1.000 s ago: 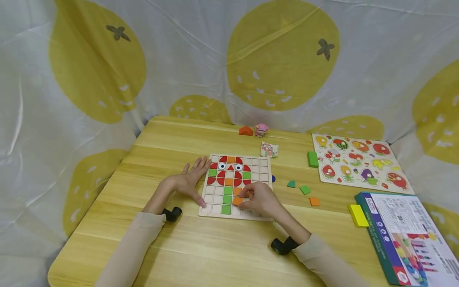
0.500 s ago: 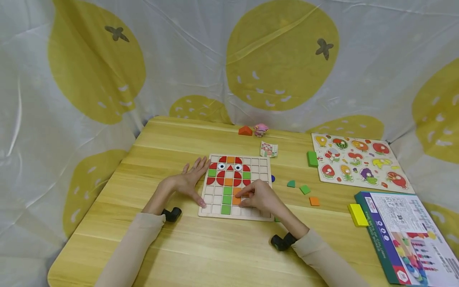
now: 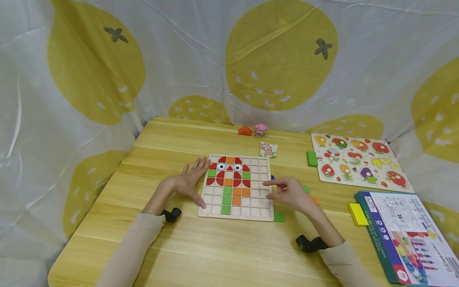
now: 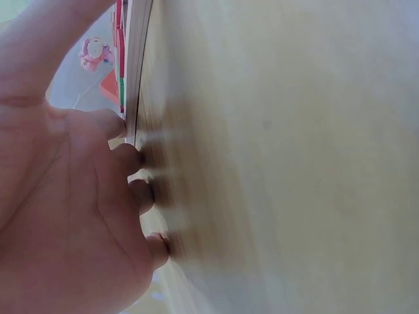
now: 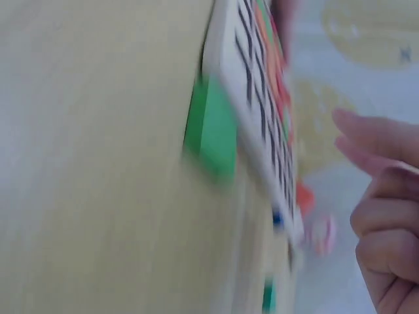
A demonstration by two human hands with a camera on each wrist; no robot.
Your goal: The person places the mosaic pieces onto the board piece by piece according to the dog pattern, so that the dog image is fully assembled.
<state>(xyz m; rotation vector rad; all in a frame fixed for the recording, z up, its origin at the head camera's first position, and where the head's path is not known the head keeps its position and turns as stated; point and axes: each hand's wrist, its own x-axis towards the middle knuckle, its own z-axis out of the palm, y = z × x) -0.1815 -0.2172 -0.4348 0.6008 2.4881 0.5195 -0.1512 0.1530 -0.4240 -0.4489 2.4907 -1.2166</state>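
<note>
A wooden grid board (image 3: 263, 162) lies on the table, bearing a red, orange and green bird-like pattern with two eye pieces. My left hand (image 3: 186, 184) rests at the board's left side, fingers spread and thumb on its lower left edge. Orange square tiles (image 3: 236, 201) sit beside a column of green tiles (image 3: 226, 200) in the grid. Over the board's right edge is my right hand (image 3: 290, 193), its index finger and thumb apart with nothing between them and the other fingers curled. A green block (image 5: 213, 127) lies by the board's near right corner in the right wrist view.
Behind the board lie a small picture card (image 3: 268, 150), a red block (image 3: 245, 130) and a pink figurine (image 3: 260, 129). On the right are a fruit puzzle board (image 3: 346, 155), a yellow block (image 3: 357, 215) and a printed box (image 3: 405, 235). Loose tiles lie partly hidden behind my right hand.
My right hand has let go of the orange tile, which stays in the grid, and has moved right to the board's edge. The left hand has stayed in place.
</note>
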